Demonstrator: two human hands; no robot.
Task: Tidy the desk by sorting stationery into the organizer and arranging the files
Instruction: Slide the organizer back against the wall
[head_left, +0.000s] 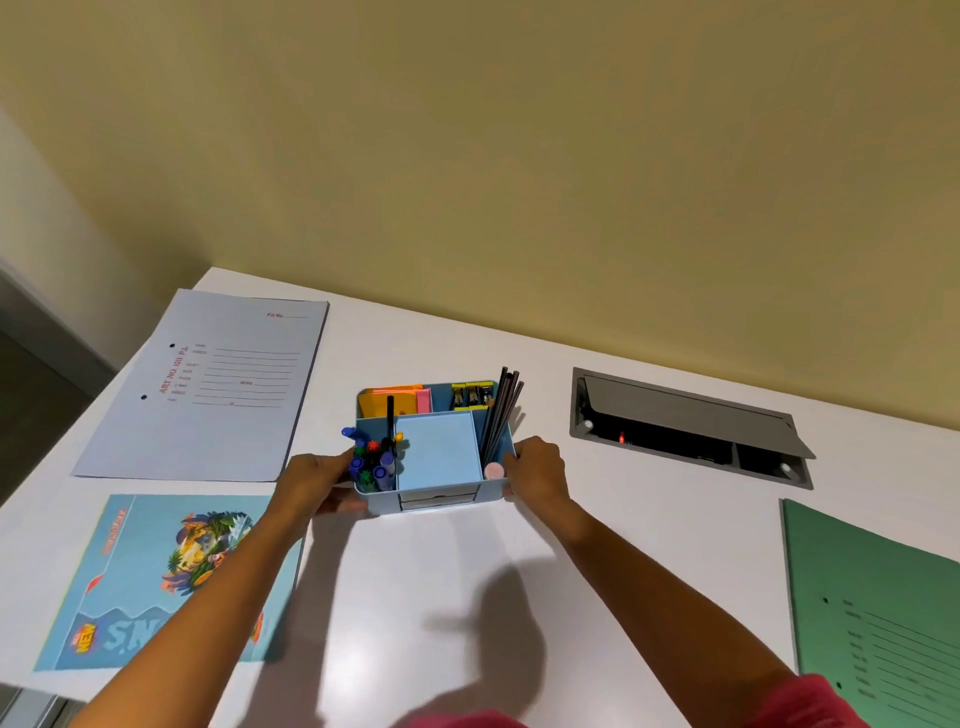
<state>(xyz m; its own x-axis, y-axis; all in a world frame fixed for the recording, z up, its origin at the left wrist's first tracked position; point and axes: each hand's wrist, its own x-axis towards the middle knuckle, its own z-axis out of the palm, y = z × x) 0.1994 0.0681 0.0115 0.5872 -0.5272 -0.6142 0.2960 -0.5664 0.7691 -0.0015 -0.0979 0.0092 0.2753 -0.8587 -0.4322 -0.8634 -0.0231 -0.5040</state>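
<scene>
Squarely at the middle of the white table (415, 571), a light-blue organizer (435, 499) was gripped at both ends, the left hand (317, 483) curled round its left wall and the right hand (537, 475) round its right wall. Marker pens (371, 465) filled the front-left compartment and a blue notepad (436, 449) the centre. Black pencils (501, 410) leaned at the right, and sticky notes (389, 397) lay along the back. A pale grey file (208, 384) lay far left, an illustrated blue folder (156, 571) nearer, a green file (878, 613) at the right edge and an open cable hatch (685, 426) beyond it.
</scene>
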